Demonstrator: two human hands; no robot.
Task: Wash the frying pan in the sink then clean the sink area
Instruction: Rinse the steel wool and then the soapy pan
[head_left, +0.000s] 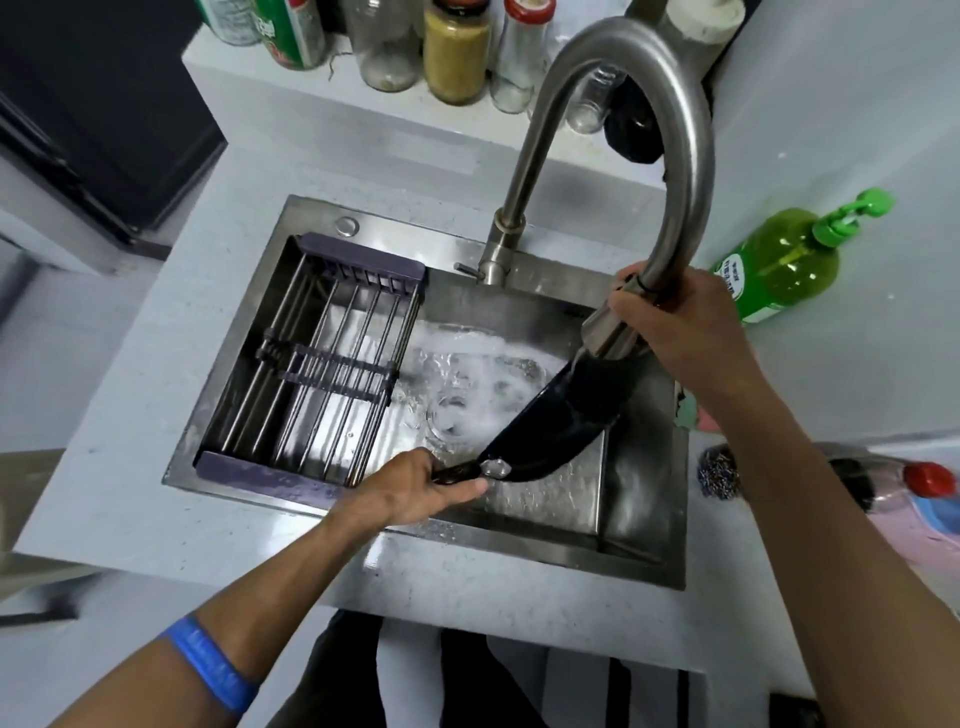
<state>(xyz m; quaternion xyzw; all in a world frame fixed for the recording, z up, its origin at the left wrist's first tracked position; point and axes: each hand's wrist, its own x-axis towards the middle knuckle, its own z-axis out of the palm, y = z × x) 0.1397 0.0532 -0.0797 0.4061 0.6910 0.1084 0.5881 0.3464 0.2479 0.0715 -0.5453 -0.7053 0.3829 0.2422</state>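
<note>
Nearest the lens, a blue rubber wristband circles the left forearm, which reaches up to the left hand at the front edge of the rectangular stainless-steel sink. That hand's fingers are curled tight round the dark handle of the black frying pan, thumb lying along the top just short of the shiny metal rivet plate. The pan is held on edge inside the basin, tilted so its rim rises from the handle toward the right rear, its upper edge directly beneath the spray head. The right hand is clamped round the brushed-steel pull-down spray head of the tall arched gooseneck faucet, fingers wrapped over the top of it, aiming it down at the pan. Foamy white water pools across the basin floor around the round drain. A dark purple-framed roll-style drying rack with steel rods spans the left part of the sink. On the pale countertop to the right lies a green pump bottle of dish soap on its side, and nearer the front a tangled steel scouring pad sits beside a clear bottle with a red cap, also lying down. Along the raised ledge behind the faucet stands a row of glass jars and bottles, one filled with yellowish contents.
</note>
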